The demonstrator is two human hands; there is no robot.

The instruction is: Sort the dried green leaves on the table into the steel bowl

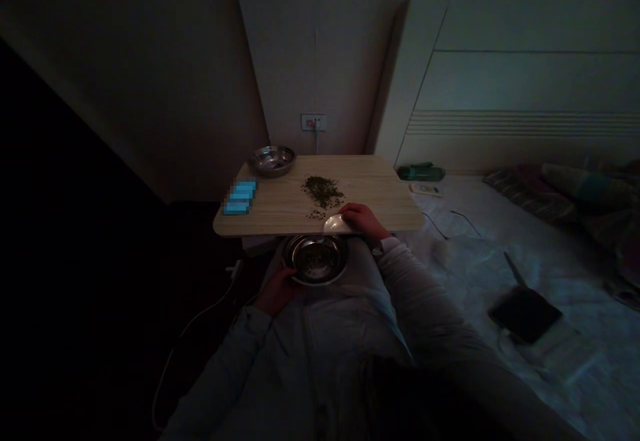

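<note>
My left hand (280,289) grips the near left rim of a shiny metal bowl (341,269), which sits over my lap just below the front edge of a small wooden-topped table (280,211). Some dark bits lie in the bottom of that bowl. A pale, rounded, flat piece like a scraper is in my right hand (365,222); this scraper-like piece (336,225) rests at the table's front edge, above the bowl. Just beyond it, a loose heap of small dark green bits (323,190) is spread on the tabletop, with a few scattered toward me.
A second metal bowl (273,160) stands at the table's back left, behind a pixelated blue patch (240,198). On the bed at right lie a green bottle (423,172), a remote control (425,190), glasses (450,224) and a dark flat object (526,314). A white cable (187,328) trails at left.
</note>
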